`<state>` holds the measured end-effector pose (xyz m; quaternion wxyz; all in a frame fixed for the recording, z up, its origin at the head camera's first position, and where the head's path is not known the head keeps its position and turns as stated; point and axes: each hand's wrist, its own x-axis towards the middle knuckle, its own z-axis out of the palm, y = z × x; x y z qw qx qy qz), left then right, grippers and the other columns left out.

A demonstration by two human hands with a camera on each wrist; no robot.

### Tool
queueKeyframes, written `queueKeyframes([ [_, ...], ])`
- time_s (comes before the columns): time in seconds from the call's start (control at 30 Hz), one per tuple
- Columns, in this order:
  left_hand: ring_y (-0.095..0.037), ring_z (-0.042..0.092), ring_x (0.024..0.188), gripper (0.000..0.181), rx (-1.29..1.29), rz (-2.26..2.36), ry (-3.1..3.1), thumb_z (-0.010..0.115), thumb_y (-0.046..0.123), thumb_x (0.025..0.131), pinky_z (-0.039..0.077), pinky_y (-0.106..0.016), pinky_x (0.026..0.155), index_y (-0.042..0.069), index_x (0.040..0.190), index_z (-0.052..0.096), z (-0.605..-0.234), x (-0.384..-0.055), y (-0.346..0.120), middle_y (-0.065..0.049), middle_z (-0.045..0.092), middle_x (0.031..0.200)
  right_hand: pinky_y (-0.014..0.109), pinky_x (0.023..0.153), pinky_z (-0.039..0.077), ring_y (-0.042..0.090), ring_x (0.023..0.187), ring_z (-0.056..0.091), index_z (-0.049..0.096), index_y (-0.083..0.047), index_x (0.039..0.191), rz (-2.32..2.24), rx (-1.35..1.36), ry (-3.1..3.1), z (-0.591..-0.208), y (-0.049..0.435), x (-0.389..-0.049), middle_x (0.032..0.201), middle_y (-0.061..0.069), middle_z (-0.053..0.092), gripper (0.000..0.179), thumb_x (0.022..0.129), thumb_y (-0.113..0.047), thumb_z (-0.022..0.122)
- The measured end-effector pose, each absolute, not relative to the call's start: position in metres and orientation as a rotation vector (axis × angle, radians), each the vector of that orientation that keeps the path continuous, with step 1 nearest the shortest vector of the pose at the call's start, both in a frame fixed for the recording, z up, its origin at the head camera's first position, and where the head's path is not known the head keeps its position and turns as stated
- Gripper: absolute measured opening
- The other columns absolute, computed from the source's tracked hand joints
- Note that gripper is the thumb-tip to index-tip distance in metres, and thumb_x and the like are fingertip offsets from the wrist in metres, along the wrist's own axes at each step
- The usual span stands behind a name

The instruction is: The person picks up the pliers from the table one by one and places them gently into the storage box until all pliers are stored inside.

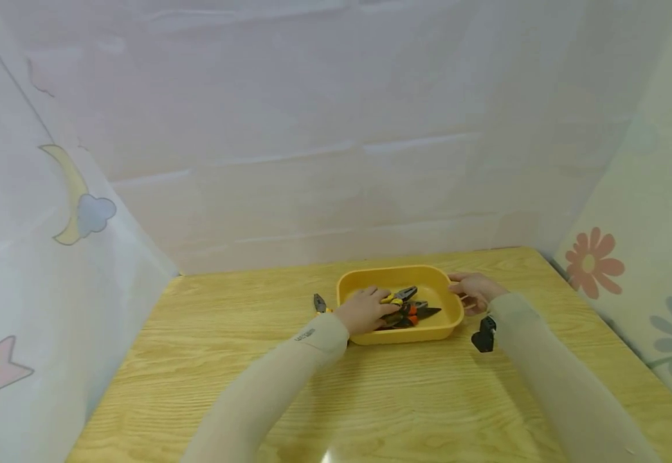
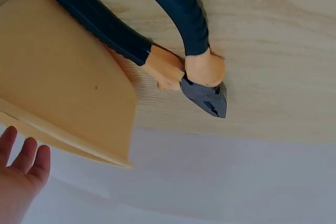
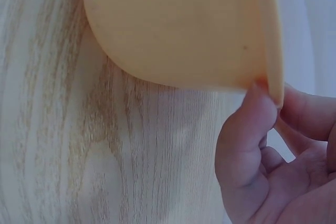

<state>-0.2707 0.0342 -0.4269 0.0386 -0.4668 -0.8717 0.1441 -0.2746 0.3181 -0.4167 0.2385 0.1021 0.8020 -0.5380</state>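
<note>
A yellow plastic tub [image 1: 445,328] stands on the table with several pliers in it, some with yellow [image 1: 408,293] and some with orange-red [image 1: 413,315] on their handles. My left hand [image 1: 364,310] reaches over the near left side and lies at the pliers; its fingers look extended in the left wrist view. At the tub's right end, my right hand [image 1: 476,292] pinches the rim between thumb and fingers, plain in the right wrist view. Outside the tub, on the left, lie pliers [image 2: 197,40] with dark grips and orange collars. My left forearm partly hides them in the head view.
The wooden table [image 1: 226,334] carries everything. A pale sheet [image 1: 312,161] hangs behind it, with printed side sheets at left and right. A small black device [image 1: 484,334] hangs at my right wrist.
</note>
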Motion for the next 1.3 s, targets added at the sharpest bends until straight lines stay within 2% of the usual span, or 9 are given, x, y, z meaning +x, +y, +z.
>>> queueKeyframes([
  [0.2, -0.025, 0.045, 0.129, 0.041, -1.274, 0.183, -2.722, 0.058, 0.034, 0.099, 0.043, -0.039, 0.1, 0.027, 0.139, 0.055, -0.421, -0.253, 0.021, -0.007, 0.047, 0.143, 0.032, 0.061, 0.051, 0.018, 0.071, 0.058, 0.013, -0.006, 0.156, -1.466, 0.277, 2.202, -0.421, 0.318, -0.274, 0.099, 0.013, 0.06, 0.058, 0.105, -0.014, 0.04],
  [0.47, -0.028, 0.047, 0.126, 0.038, -1.109, 0.0, -2.73, 0.057, 0.034, 0.099, 0.046, -0.045, 0.097, 0.021, 0.135, 0.059, -0.421, -0.239, 0.005, -0.011, 0.05, 0.14, 0.032, 0.06, 0.051, 0.018, 0.07, 0.057, 0.014, -0.006, 0.156, -1.476, 0.276, 2.198, -0.42, 0.317, -0.272, 0.098, 0.012, 0.06, 0.058, 0.105, -0.014, 0.04],
  [0.73, -0.03, 0.049, 0.124, 0.035, -1.064, -0.161, -2.673, 0.06, 0.029, 0.098, 0.045, -0.047, 0.097, 0.017, 0.131, 0.061, -0.422, -0.231, -0.01, -0.014, 0.051, 0.138, 0.033, 0.063, 0.053, 0.02, 0.074, 0.059, 0.014, -0.006, 0.156, -1.468, 0.258, 2.217, -0.418, 0.317, -0.272, 0.102, 0.014, 0.06, 0.057, 0.105, -0.015, 0.04],
  [0.93, -0.03, 0.051, 0.121, 0.037, -1.021, -0.103, -2.647, 0.061, 0.032, 0.098, 0.046, -0.045, 0.096, 0.018, 0.132, 0.06, -0.424, -0.227, -0.021, -0.014, 0.052, 0.136, 0.034, 0.064, 0.053, 0.021, 0.076, 0.059, 0.015, -0.006, 0.156, -1.478, 0.275, 2.218, -0.419, 0.318, -0.274, 0.103, 0.014, 0.06, 0.057, 0.105, -0.015, 0.041],
  [1.07, -0.03, 0.052, 0.119, 0.036, -1.01, -0.113, -2.621, 0.062, 0.031, 0.097, 0.049, -0.045, 0.092, 0.017, 0.13, 0.061, -0.426, -0.226, -0.028, -0.014, 0.053, 0.134, 0.033, 0.063, 0.052, 0.02, 0.074, 0.057, 0.015, -0.006, 0.156, -1.489, 0.282, 2.209, -0.419, 0.318, -0.275, 0.101, 0.012, 0.059, 0.058, 0.105, -0.015, 0.041],
  [1.3, -0.032, 0.051, 0.121, 0.037, -0.977, -0.148, -2.618, 0.064, 0.031, 0.095, 0.048, -0.046, 0.094, 0.015, 0.129, 0.062, -0.426, -0.222, -0.036, -0.016, 0.052, 0.135, 0.033, 0.062, 0.051, 0.019, 0.072, 0.057, 0.015, -0.006, 0.156, -1.482, 0.261, 2.207, -0.417, 0.317, -0.274, 0.1, 0.013, 0.06, 0.057, 0.105, -0.015, 0.04],
])
